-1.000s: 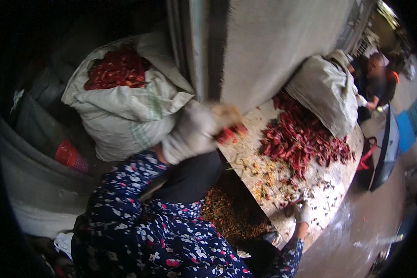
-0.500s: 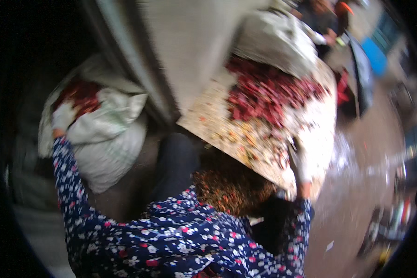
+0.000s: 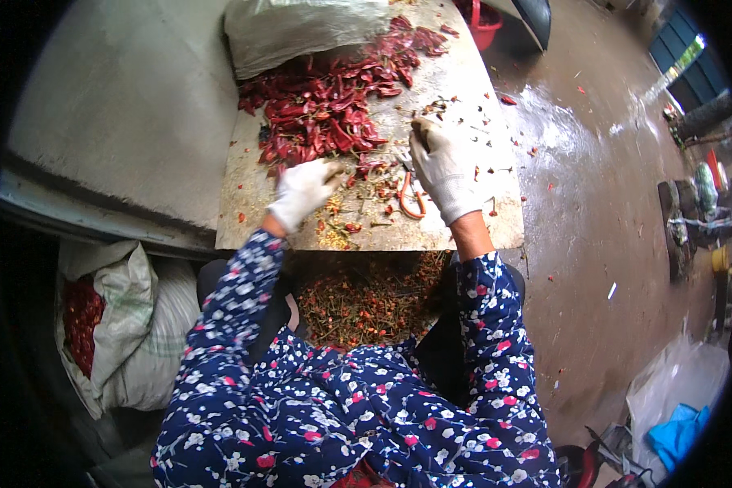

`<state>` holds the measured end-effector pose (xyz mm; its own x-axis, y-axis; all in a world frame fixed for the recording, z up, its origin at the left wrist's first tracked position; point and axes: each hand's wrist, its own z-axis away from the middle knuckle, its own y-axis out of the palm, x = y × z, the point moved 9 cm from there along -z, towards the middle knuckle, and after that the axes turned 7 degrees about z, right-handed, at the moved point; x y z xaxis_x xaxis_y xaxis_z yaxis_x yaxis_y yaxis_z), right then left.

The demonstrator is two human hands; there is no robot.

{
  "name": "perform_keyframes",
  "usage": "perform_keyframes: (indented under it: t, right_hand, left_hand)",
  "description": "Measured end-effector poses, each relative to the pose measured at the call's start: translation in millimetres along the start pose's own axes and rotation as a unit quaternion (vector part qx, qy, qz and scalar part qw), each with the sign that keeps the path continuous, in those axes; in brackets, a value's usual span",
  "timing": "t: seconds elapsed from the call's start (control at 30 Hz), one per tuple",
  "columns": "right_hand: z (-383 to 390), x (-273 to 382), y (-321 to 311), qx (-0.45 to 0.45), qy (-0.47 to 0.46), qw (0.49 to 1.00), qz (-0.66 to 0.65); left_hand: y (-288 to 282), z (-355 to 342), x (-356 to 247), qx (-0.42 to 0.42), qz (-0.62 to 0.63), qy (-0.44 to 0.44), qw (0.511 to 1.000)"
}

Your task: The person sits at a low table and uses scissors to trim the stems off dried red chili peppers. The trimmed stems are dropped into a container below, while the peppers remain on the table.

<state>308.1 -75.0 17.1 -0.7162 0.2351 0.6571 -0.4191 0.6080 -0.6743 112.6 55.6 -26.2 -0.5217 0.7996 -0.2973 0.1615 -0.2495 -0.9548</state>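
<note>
Dried red chili peppers (image 3: 317,110) lie heaped on the pale board (image 3: 484,220) in front of me. At the heap's near edge is my left hand (image 3: 302,193), in a white glove, its fingers drawn together; anything between them is too small to make out. My right hand (image 3: 443,167), also gloved, rests over the board farther right with its fingers curled in, and what they may hold is hidden. Beside it, on its left, lies a hand tool with orange handles (image 3: 412,199), pliers or snips. Stems and yellow seeds (image 3: 333,236) are scattered near my left hand.
A whitish sack (image 3: 301,32) stands at the board's far end. Another sack (image 3: 150,342), holding red chilies (image 3: 81,321), sits on my left below a grey wall (image 3: 122,122). Stem scraps (image 3: 366,301) cover the ground between my knees. A red bucket (image 3: 484,28) stands far right.
My view has turned rightward. My left hand has left the chilies in the left sack and come over to the board. My right hand has moved farther in over the board.
</note>
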Motion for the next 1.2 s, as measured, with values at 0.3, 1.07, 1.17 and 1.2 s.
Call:
perform_keyframes:
  t: [0.3, 1.07, 1.17, 1.2]
  right_hand:
    - [-3.3, 19.5, -13.8, -0.060, -0.059, 0.996, 0.036]
    - [60.6, 55.7, 132.6, 0.345, 0.011, 0.900, -0.266]
    - [58.5, 63.2, 132.8, 0.336, -0.009, 0.910, -0.242]
    - [57.1, 67.6, 127.5, 0.324, -0.032, 0.916, -0.235]
  left_hand:
    - [96.8, -39.8, 13.0, 0.056, -0.025, -0.024, 0.998]
    - [-72.8, 52.7, -20.3, -0.191, 0.324, 0.133, 0.917]
    - [-67.7, 53.4, -18.8, -0.207, 0.239, 0.115, 0.941]
    - [-66.0, 54.5, -18.3, -0.220, 0.213, 0.109, 0.946]
